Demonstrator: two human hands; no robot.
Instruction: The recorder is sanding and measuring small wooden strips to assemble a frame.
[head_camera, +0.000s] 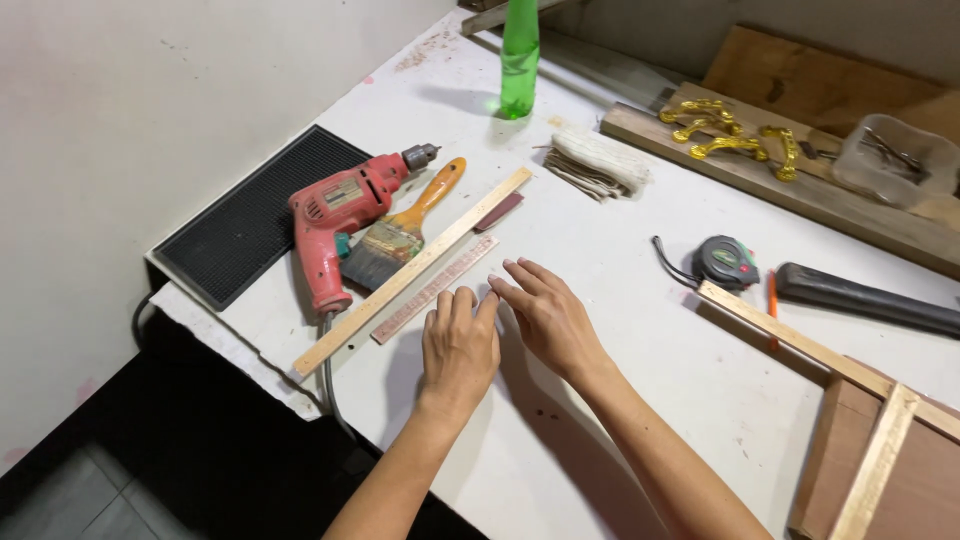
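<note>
My left hand (458, 347) lies palm down on the white tabletop (620, 400), fingers together, fingertips close to a thin reddish-brown strip (434, 289). My right hand (545, 312) rests flat beside it, fingers spread and pointing up-left toward the same strip. Neither hand holds anything. A long pale wooden slat (412, 272) lies diagonally just beyond the strip. Past it sit a paintbrush (400, 232) with an orange handle and a red electric drill (335, 222).
A black ribbed mat (250, 215) lies at the table's left edge. At the back stand a green bottle (519, 58), folded cloth gloves (598, 162), gold fittings (730, 135) on a plank and a clear box (893, 158). A tape measure (728, 262), dark handle (865, 298) and wooden frame (880, 440) sit right.
</note>
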